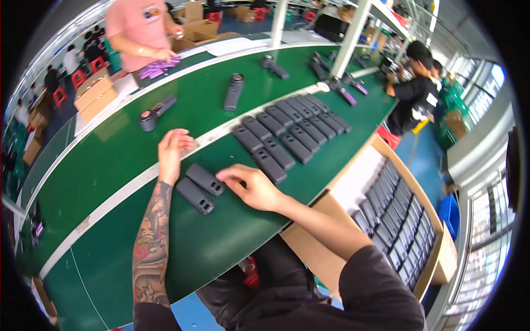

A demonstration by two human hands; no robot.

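Two dark grey oblong plastic casings, one beside the other, lie side by side on the green bench in front of me. Each has small square openings at its near right end. My left hand is raised just beyond them, fingers loosely bent and nothing in it. At the right end of the farther casing is my right hand, with fingers curved and thumb apart. Its fingertips are by the casing's edge; whether they touch it, I cannot tell. Rows of similar casings lie to the right.
An open carton packed with casings stands at right, against the bench edge. A pale rail divides the bench; beyond it lie handheld devices with round heads. A person in pink handles purple pieces opposite. Another person works far right.
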